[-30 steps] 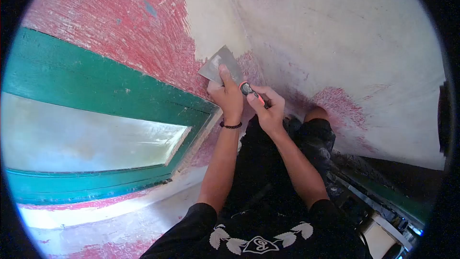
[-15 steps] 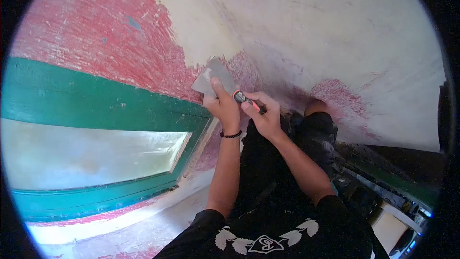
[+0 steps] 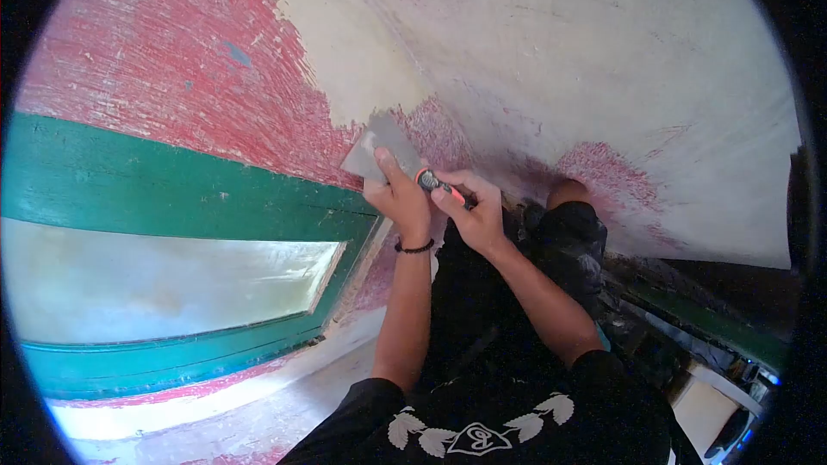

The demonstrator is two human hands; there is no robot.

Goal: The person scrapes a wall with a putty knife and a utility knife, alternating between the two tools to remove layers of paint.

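A scraper [image 3: 392,135], likely light and springy, is best held by its handle [image 3: 453,193], enclosed by the right grip [image 3: 479,217]; its blade is pinched by the left grip [image 3: 407,203].

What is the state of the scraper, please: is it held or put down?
Held: the left hand has its thumb on the scraper blade, and the right hand grips the black-and-red handle.

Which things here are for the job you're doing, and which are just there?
In use:
scraper, with the left hand on its blade and the right hand on its handle
patchy wall, probably

Just there:
green frame
bracelet
pale thing at lower right, too unclear to name
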